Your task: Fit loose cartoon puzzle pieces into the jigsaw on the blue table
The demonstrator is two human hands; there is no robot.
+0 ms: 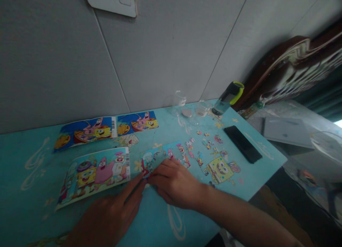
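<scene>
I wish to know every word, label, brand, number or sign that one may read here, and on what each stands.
No word, brand or number can be read.
Farther picture sheet, white edge: a barcode, any digits too small.
Nearer picture sheet, white edge: a barcode, also too small.
Left clear cup and right clear cup: small dark marks, too blurred.
Puzzle: no lettering visible.

Partly assembled cartoon jigsaw (149,157), flat
</scene>
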